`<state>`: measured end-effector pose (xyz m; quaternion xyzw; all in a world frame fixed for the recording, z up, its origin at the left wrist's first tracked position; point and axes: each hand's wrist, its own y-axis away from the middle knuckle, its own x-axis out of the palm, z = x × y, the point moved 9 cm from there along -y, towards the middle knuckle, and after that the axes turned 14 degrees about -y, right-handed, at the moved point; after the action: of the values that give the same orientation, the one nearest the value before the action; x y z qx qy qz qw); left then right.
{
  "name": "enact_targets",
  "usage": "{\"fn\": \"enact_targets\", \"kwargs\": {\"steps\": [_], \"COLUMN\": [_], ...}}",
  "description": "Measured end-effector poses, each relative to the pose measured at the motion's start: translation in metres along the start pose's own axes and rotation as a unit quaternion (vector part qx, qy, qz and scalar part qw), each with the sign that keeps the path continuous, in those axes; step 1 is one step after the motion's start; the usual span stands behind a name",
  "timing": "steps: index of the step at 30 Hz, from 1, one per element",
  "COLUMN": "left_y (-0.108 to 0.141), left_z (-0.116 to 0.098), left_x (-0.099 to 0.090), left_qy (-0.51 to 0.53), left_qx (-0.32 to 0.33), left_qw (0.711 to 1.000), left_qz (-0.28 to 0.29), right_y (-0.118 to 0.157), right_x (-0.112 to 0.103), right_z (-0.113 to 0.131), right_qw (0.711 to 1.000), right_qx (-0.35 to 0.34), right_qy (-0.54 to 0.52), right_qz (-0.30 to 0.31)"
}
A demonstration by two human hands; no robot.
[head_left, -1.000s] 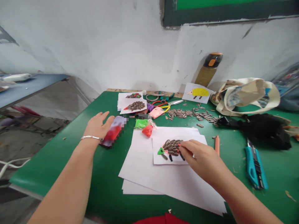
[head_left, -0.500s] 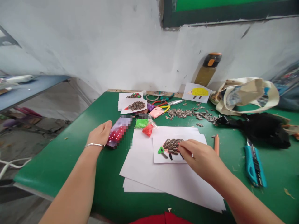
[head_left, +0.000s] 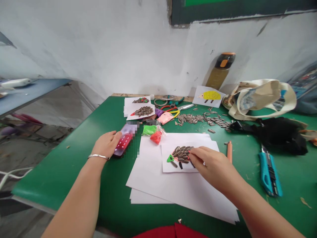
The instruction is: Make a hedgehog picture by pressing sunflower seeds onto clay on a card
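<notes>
My left hand, wearing a silver bangle, is closed at the near left edge of a phone. Its thumb lies over the red, lit screen, and the other fingers are mostly hidden. My right hand pinches at the right end of a hedgehog picture made of sunflower seeds; whatever is between the fingertips is hidden. That picture has a green clay head and dark feet on a small white card. Beneath the card lie larger white sheets.
Green and red clay packets lie behind the sheets, near scissors and loose sunflower seeds. Finished cards are at back left. A utility knife, orange stick, black bag and bottle stand right.
My left thumb has moved right, onto the phone's screen. My right hand keeps its pinch at the same end of the seed hedgehog. The view has shifted slightly.
</notes>
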<state>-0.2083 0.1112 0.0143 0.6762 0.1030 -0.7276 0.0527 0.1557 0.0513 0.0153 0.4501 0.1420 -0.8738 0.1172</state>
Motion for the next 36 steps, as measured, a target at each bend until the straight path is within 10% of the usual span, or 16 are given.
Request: {"fn": "enact_targets", "kwargs": {"steps": [21,31,36], "left_y": [0.025,0.019,0.021], "left_z": [-0.039,0.019,0.019], "left_x": [0.006,-0.004,0.011], "left_qy": [-0.007,0.03,0.011], "left_qx": [0.198,-0.029,-0.006], "left_qw": [0.98,0.998,1.0], "left_qz": [-0.019,-0.041,0.0], "right_y": [-0.001,0.0,0.0], "right_x": [-0.002,-0.005,-0.003], "right_z": [-0.001,-0.001,-0.002], "right_qw": [1.0,1.0,1.0], "right_qx": [0.005,0.002,0.009], "right_qy": [-0.006,0.0,0.003], "right_qz": [-0.007,-0.015,-0.01]}}
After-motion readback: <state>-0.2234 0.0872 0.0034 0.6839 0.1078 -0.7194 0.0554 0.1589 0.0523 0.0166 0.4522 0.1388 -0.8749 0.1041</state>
